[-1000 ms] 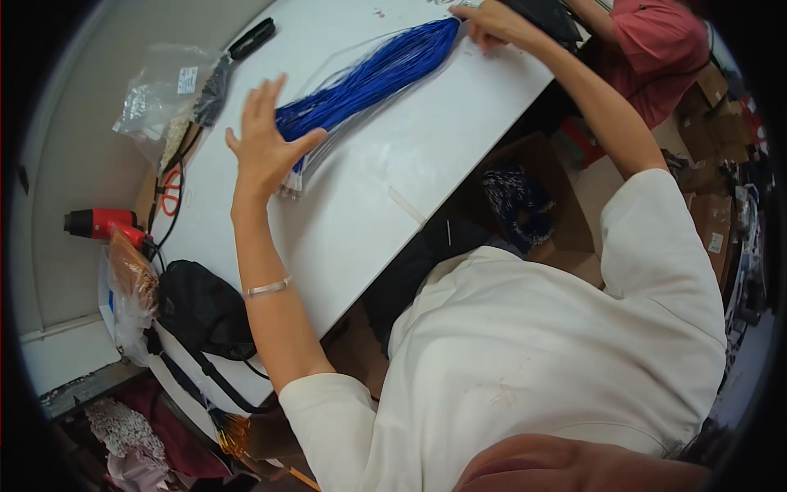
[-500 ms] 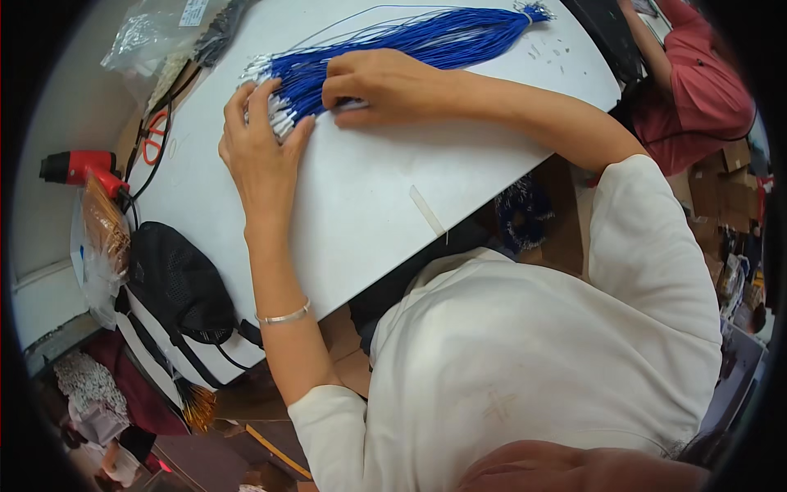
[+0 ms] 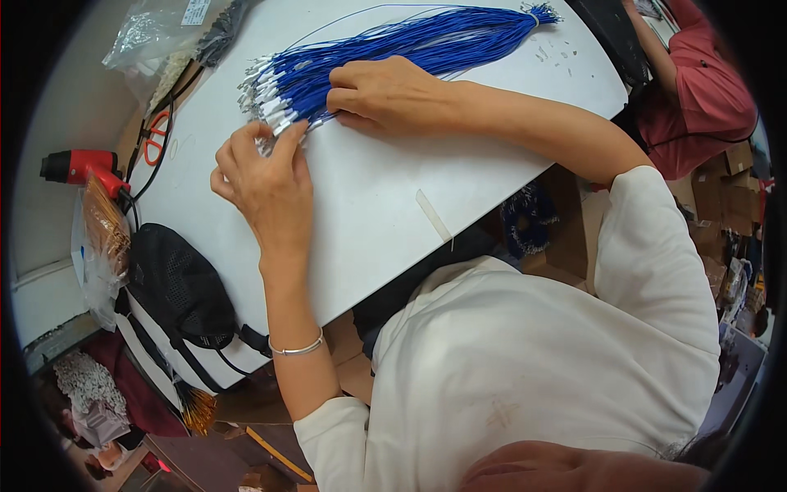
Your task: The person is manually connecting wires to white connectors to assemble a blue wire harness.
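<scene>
A large bundle of blue cords with white and silvery ends lies across the far side of the white table. My right hand rests on the bundle's near edge, its fingers curled round a few cords beside the white ends. My left hand is at the nearest white ends, thumb and bent forefinger apart on either side of them. Its fingertips touch or nearly touch these ends, and its other fingers curl loosely. At the far right, the bundle is gathered by a tie.
At left are a red heat gun, orange-handled scissors, a black mesh bag and plastic bags. Small clear scraps lie at right. A tape strip sits near the edge. A co-worker in red sits beyond.
My left hand has drawn back toward me off the white ends, uncovering more of them, and its thumb and forefinger have come nearer together. My right hand has shifted slightly right and nearer.
</scene>
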The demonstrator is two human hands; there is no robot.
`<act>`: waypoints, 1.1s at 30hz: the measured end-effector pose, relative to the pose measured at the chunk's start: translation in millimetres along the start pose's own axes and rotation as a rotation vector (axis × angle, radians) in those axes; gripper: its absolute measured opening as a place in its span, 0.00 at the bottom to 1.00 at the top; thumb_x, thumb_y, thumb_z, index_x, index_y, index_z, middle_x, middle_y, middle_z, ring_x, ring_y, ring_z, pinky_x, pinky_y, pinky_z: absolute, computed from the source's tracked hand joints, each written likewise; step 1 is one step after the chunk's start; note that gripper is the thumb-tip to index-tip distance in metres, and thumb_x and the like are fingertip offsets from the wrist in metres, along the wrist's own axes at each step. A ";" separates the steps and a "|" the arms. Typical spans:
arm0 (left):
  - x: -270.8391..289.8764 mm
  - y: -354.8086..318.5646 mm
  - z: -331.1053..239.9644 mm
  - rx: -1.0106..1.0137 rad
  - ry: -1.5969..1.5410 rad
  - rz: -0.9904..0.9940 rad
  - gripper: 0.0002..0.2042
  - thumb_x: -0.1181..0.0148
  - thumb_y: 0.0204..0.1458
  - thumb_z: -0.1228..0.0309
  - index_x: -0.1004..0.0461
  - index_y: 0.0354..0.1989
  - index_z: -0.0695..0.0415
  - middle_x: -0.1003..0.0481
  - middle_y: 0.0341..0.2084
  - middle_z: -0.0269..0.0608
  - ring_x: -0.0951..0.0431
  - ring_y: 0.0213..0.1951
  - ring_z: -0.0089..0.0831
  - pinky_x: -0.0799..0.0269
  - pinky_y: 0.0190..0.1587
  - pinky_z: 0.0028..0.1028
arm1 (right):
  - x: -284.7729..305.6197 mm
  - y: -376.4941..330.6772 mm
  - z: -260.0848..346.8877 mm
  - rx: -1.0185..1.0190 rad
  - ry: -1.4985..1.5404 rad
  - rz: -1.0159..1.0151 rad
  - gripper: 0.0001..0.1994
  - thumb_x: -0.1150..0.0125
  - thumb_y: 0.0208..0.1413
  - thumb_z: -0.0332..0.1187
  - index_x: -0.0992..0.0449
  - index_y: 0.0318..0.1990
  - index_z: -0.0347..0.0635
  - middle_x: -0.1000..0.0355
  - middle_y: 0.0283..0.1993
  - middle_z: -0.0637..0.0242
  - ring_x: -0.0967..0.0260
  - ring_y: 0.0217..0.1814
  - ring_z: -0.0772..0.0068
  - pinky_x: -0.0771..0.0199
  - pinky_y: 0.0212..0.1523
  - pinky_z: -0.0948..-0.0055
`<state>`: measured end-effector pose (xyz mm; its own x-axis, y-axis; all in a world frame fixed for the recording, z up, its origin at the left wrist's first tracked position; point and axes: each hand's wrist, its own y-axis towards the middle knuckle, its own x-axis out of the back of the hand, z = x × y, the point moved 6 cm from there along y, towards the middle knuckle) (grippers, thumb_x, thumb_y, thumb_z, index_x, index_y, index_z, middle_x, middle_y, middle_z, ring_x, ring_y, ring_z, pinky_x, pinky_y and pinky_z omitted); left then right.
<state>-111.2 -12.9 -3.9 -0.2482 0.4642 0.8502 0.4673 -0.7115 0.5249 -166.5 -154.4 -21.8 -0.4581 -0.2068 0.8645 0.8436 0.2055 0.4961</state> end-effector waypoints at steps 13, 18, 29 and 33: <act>-6.8 0.4 -12.8 -0.018 -0.157 -0.095 0.21 0.37 0.51 0.74 0.28 0.54 0.45 0.33 0.54 0.36 0.40 0.61 0.40 0.52 0.61 0.55 | 39.8 -1.5 -92.3 -0.380 -0.122 0.119 0.34 0.42 0.53 0.62 0.29 0.58 0.45 0.31 0.58 0.58 0.31 0.52 0.64 0.26 0.52 0.69; -36.1 24.5 -1.2 -0.080 0.022 -0.013 0.20 0.40 0.51 0.76 0.29 0.53 0.48 0.33 0.56 0.36 0.41 0.64 0.38 0.54 0.61 0.60 | 35.4 -21.3 -68.4 -0.233 -0.217 0.335 0.27 0.38 0.56 0.49 0.29 0.58 0.43 0.31 0.51 0.59 0.31 0.48 0.64 0.25 0.47 0.72; 8.5 -0.5 -12.2 -0.004 -0.367 0.001 0.16 0.42 0.45 0.81 0.24 0.44 0.54 0.28 0.49 0.35 0.31 0.53 0.35 0.44 0.58 0.49 | 51.3 -45.6 -59.4 -0.158 -0.035 0.446 0.16 0.32 0.51 0.31 0.24 0.48 0.43 0.31 0.41 0.63 0.31 0.37 0.66 0.27 0.36 0.77; 15.9 -8.5 7.7 0.180 -0.626 0.005 0.13 0.40 0.44 0.80 0.23 0.39 0.55 0.27 0.44 0.35 0.30 0.46 0.33 0.40 0.54 0.39 | 55.3 -38.5 -42.5 -0.129 0.036 0.423 0.13 0.32 0.50 0.29 0.23 0.44 0.43 0.31 0.39 0.64 0.31 0.34 0.67 0.27 0.34 0.77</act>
<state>-112.5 4.6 4.9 0.2704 0.7196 0.6396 0.6158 -0.6399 0.4596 -212.4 -214.4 3.5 -0.0568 -0.1640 0.9848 0.9838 0.1589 0.0832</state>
